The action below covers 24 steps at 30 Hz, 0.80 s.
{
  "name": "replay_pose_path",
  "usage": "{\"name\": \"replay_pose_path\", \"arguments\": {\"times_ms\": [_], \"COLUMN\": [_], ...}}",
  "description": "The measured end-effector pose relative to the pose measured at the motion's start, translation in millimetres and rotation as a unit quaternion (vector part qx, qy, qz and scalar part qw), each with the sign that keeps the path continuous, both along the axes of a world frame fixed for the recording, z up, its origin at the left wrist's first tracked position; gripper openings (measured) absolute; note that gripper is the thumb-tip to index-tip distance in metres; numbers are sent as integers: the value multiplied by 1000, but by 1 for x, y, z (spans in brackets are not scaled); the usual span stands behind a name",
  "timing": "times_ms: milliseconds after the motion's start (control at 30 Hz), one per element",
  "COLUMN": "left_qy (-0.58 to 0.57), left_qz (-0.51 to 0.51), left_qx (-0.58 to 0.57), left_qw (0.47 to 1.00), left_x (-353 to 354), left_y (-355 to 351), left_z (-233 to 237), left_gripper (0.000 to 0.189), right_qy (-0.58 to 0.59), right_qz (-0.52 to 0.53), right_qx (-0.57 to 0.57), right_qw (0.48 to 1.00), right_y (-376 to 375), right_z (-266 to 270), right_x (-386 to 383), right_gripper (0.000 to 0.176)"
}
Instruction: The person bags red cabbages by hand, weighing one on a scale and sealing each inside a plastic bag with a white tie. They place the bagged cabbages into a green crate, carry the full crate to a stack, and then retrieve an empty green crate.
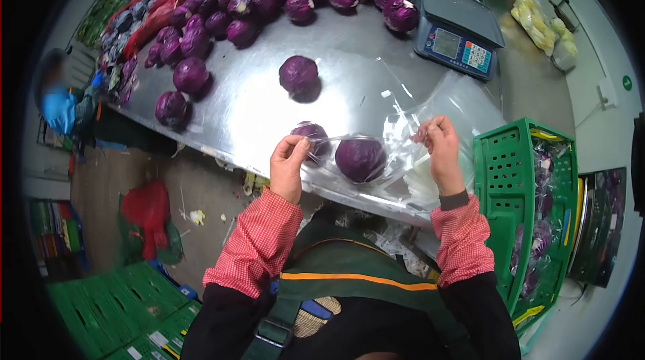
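Near the front edge of the metal table (248, 84), my left hand (290, 164) pinches one side of a clear plastic bag (400, 148). On the other side of the bag my right hand (441, 151) is closed, fingertips together on the film. Between my hands a red cabbage (361, 158) lies in or under the film; which one is unclear. A second cabbage (310, 139) sits just behind my left fingertips, partly hidden. Farther back, a single cabbage (298, 75) rests on the metal. More clear bags (457, 101) lie flat behind my right hand.
Many red cabbages (262, 4) are heaped along the back and left. A scale (457, 30) stands at the back right. A green crate (500, 178) with wrapped cabbages is at my right. Green crates (121, 313) stand lower left. A person (59, 108) is at the far left.
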<state>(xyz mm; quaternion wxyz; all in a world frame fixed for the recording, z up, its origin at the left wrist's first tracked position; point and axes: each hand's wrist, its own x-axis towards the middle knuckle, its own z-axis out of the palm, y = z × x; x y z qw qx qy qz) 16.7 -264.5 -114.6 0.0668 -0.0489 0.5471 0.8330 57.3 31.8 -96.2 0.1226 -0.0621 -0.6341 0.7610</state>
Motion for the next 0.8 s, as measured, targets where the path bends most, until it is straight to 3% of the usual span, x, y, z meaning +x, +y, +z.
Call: {"name": "replay_pose_path", "arguments": {"times_ms": [100,167,200,300,433,567,700,800], "left_qy": [-47,-65,-64,-72,-68,-15,-93,-136], "left_qz": [-27,-20,-26,-26,-9,-31,-53,-75], "left_qx": [82,65,66,43,-7,26,66,-1], "left_qw": [995,996,995,996,998,999,992,988], "left_x": [-24,-31,-33,-42,-79,-113,-118,-116], "left_y": [9,13,12,12,23,57,64,64], "left_z": [5,10,10,11,11,48,29,3], "left_gripper": [9,9,9,10,10,11,15,17], "right_qy": [2,-1,-42,-76,-21,-10,-88,-173], "right_qz": [-17,-16,-52,-3,-128,-214,-245,-264], "right_qx": [-6,-32,23,101,57,-88,-52,-73], "right_qw": [1000,999,998,992,990,973,964,946], "right_y": [-3,-12,-22,-26,-23,-6,-13,-22], "right_z": [-5,3,13,9,18,33,15,-15], "right_x": [-3,2,4,9,-32,-68,-51,-35], "right_gripper": [7,11,12,17,25,28,28,27]}}
